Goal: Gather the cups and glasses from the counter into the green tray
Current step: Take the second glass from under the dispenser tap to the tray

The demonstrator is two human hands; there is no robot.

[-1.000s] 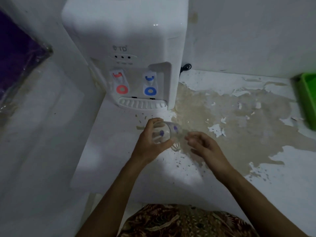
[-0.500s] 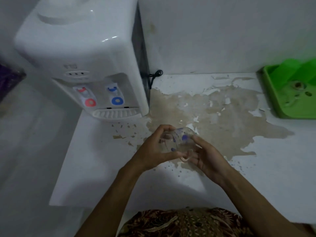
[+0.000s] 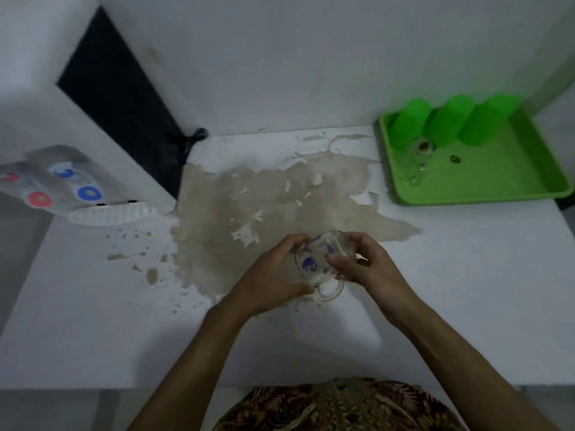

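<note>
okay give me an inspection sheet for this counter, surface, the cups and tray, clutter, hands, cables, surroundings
Surface: white counter, its coating peeled to a wide brownish patch with loose flakes.
Job's things: clear glass mug with blue spots held above the counter, tilted, handle toward the person; green tray at far right holding three green cups and some clear glassware, blurred.
Clutter: nothing seen beyond the flakes.
Hands: left hand and right hand both grip the mug.
Cables: a dark cord bunched behind the dispenser.
Surroundings: white water dispenser at left with red and blue taps; plain wall behind.
</note>
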